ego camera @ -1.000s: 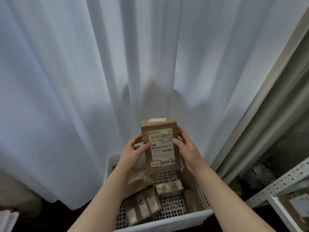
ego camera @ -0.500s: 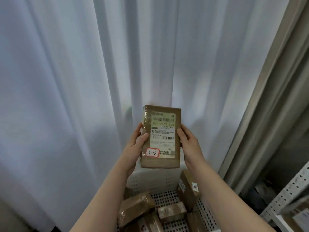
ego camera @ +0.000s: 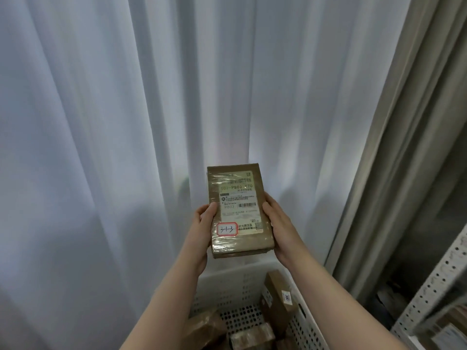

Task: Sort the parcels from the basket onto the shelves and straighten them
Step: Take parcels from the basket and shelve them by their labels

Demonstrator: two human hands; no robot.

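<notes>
White curtain (ego camera: pixel 101 122) as backdrop. Above the basket (ego camera: pixel 227 281): left hand (ego camera: pixel 202 233) gripping taped brown parcel (ego camera: pixel 240 210) by its left edge, thumb on the label face, fingers wrapped round the side. Parcel upright, clear of the basket, red-bordered sticker reading 3-1-3. Right hand (ego camera: pixel 283 231) gripping the opposite edge likewise. Inside the basket: more brown parcels (ego camera: pixel 276 299). Right of the basket: perforated shelf upright (ego camera: pixel 429 291).
</notes>
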